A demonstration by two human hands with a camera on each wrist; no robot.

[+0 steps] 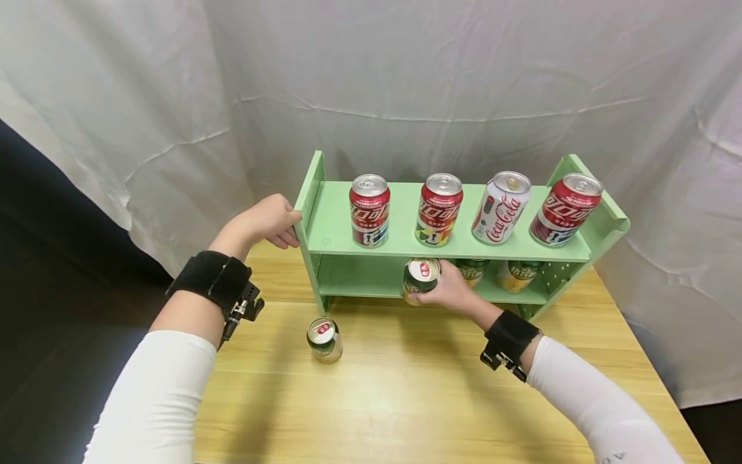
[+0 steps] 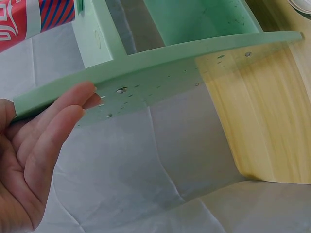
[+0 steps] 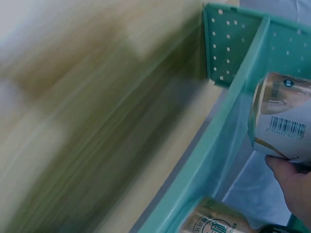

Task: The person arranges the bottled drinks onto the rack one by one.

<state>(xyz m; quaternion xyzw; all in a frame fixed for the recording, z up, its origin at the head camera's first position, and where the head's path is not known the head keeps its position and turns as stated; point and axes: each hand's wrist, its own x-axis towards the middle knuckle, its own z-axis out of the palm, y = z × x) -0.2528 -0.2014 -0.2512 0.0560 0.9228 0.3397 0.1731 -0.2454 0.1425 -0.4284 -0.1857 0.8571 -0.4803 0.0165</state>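
Head view looks forward and down from above the wooden table, facing the light green two-tier wooden shelf at moderate range. Left wrist view sits close under the shelf's left side panel. Right wrist view, close and blurred, faces its lower tier. All three views show the shelf.

We see a wooden tabletop carrying a green shelf toward its back edge. In front of the shelf's left end a green can stands directly on the tabletop. On the shelf's upper board stand three red cans and one white can; on its lower board, two more cans.
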